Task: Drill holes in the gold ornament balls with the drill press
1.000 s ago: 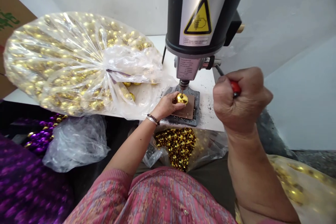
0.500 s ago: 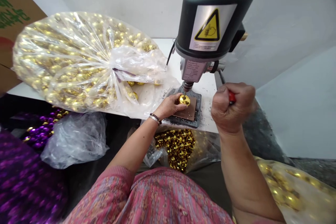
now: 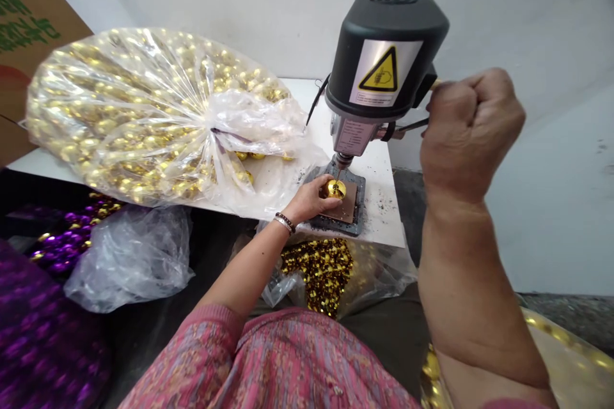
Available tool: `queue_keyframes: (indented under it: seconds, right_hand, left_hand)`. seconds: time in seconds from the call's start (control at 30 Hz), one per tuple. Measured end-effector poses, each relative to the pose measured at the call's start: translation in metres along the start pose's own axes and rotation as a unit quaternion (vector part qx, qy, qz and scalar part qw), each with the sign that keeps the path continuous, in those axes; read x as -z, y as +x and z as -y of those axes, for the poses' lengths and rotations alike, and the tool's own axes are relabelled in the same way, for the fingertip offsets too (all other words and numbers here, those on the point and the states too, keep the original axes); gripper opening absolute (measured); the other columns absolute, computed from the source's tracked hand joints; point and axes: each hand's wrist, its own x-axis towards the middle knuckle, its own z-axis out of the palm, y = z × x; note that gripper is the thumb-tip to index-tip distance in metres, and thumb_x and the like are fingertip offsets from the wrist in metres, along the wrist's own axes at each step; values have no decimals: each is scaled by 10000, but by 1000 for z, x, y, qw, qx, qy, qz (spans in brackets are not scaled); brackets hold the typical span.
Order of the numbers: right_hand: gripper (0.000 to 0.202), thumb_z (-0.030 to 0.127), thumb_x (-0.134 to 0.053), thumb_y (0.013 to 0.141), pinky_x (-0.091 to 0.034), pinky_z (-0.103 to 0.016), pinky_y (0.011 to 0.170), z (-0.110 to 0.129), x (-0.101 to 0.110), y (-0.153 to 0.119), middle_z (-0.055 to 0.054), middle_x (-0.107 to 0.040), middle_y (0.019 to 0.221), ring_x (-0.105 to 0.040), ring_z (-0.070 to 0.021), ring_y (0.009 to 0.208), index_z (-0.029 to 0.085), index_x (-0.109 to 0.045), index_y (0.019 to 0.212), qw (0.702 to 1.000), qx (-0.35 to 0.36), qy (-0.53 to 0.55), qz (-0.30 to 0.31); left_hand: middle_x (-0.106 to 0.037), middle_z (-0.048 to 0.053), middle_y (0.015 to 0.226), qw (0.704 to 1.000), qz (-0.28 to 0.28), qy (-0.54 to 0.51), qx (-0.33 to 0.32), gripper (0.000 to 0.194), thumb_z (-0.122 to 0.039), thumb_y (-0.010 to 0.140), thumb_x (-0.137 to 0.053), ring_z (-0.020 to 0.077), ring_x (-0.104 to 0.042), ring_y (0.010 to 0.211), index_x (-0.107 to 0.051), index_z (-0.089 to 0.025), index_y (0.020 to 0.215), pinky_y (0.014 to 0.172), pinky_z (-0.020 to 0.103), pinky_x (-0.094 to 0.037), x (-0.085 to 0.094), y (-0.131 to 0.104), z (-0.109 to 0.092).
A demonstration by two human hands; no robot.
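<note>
Between the thumb and fingers of my left hand (image 3: 311,199) is a shiny gold ball (image 3: 336,189), held on a brown pad (image 3: 343,212) on the drill press base. A dark spot, apparently a hole, shows on the ball's top. Just above it is the bit of the drill press (image 3: 388,57), whose black housing carries a yellow warning label. My right hand (image 3: 472,134) is closed in a fist around the end of the press's feed lever (image 3: 415,124), raised to the right of the housing. The grip itself is hidden inside my fingers.
A large clear bag of gold balls (image 3: 119,121) covers the table's left part. Dark shavings lie around the press base (image 3: 361,220). Below the table edge are an open bag of gold pieces (image 3: 319,271), crumpled plastic (image 3: 132,262) and purple material (image 3: 43,332). A cardboard box (image 3: 29,25) stands far left.
My right hand has risen and moved right with the feed lever. The bit has lifted off the gold ball, uncovering the dark spot on top. My left hand still holds the ball.
</note>
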Motion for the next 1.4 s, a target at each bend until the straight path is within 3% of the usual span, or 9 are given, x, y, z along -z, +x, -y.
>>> queue_keyframes:
  seconds: [0.2,0.33,0.43,0.63,0.9,1.07,1.23,1.3,1.4]
  right_hand:
    - [221,234,-495,958,-322,-304,742,-2,0,14,52,-467,680,-406,-60,632,199,-417,754,997,-66,21,34]
    - [262,305,-494,977,-313,-319,728,-6,-2,8,53,-465,692,-433,-64,636,203,-407,752,998,-51,29,27]
    - [305,367,-499,1004,-335,-312,725,-9,-3,7,51,-497,713,-455,-64,649,204,-420,759,998,-42,32,28]
    - [235,233,-519,939,-382,-288,735,-4,-6,2,26,-605,758,-468,-59,697,209,-376,754,999,-27,46,-1]
    - [188,227,-511,965,-418,-284,759,0,-5,-7,2,-675,865,-507,-67,746,186,-462,788,998,-16,57,-2]
    - [206,232,-567,998,-392,-262,731,-4,-1,-10,30,-587,789,-471,-58,724,173,-498,813,999,-11,48,2]
    - [358,417,-543,1076,-378,-199,714,-9,0,-12,70,-611,827,-481,-8,731,158,-531,829,997,26,79,6]
    - [388,448,-528,1081,-392,-182,725,-10,-2,-13,73,-648,866,-507,7,756,151,-542,832,994,36,99,-2]
    - [350,390,-543,1074,-411,-167,758,-10,-6,-14,73,-666,883,-533,19,790,139,-551,830,992,40,115,-17]
  left_hand:
    - [-819,81,1128,991,127,-20,-37,775,-324,785,-964,197,-736,894,-688,-167,1492,851,316,-599,14,-32,10]
    - [-798,165,1377,991,-19,128,-34,496,-291,1032,-691,238,-763,1067,-702,-172,1514,995,367,-605,54,-31,13]
    - [-758,232,1452,934,-125,331,52,480,-137,1050,-485,332,-731,1294,-752,-127,1449,1137,470,-553,97,-21,13]
    - [-761,298,1365,808,-74,534,239,433,-206,959,-570,453,-682,1308,-796,-79,1307,1089,554,-522,149,-23,23]
    - [-669,322,1480,822,-87,508,244,588,-233,859,-714,486,-716,1226,-716,-104,1432,983,541,-569,132,-28,31]
    - [-710,226,1442,881,-179,421,124,609,-313,934,-691,423,-700,1298,-656,-172,1525,1088,511,-551,118,-32,17]
    - [-779,93,1151,988,-137,65,-16,597,-367,833,-824,239,-714,1018,-693,-172,1382,918,335,-567,90,-33,18]
    - [-773,54,1064,988,-93,-125,-7,637,-408,785,-869,180,-693,881,-687,-177,1350,796,286,-546,74,-32,21]
    - [-781,48,1020,942,-12,-331,53,616,-442,763,-883,148,-704,776,-684,-182,1285,679,250,-517,52,-31,23]
